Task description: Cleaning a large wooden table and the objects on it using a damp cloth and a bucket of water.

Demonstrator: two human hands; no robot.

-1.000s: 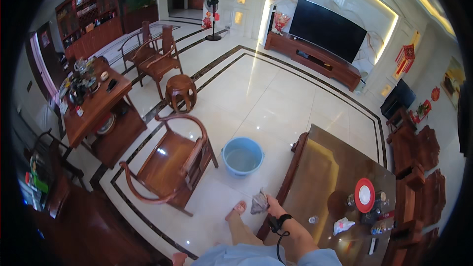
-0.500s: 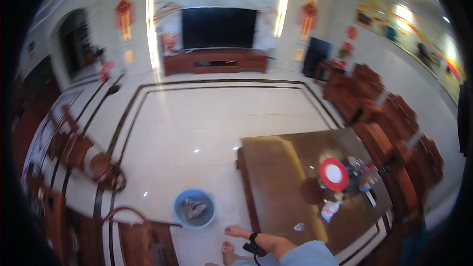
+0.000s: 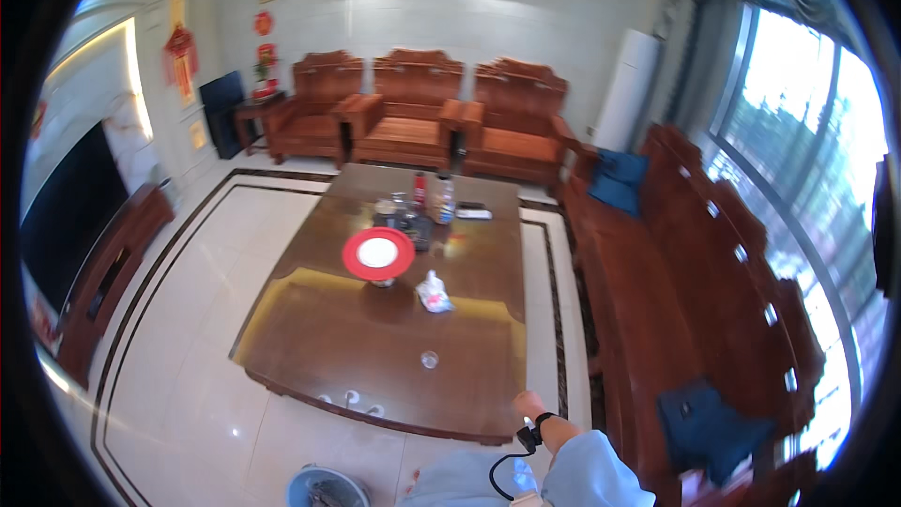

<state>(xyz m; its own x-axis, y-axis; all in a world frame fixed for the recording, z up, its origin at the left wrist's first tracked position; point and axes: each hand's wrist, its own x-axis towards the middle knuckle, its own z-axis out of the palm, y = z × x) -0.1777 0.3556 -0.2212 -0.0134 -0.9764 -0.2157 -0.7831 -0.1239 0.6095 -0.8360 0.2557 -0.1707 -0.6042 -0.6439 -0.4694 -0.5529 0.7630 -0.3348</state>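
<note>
Beside the counter (image 3: 375, 357), at its near right corner, the right hand (image 3: 529, 404) — grip open or closed, cannot tell — needs its cable (image 3: 493, 472) kept clear; the cloth (image 3: 330, 495) lies in the bucket (image 3: 297, 485).

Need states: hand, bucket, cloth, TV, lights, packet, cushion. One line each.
Right hand: nothing visible in it, finger pose unclear
Blue bucket: upright, cloth inside
Grey cloth: bunched in the bucket
Television: screen dark
Wall light strip: lit
White packet: crumpled, on the table
Near blue cushion: lying on the sofa
</note>
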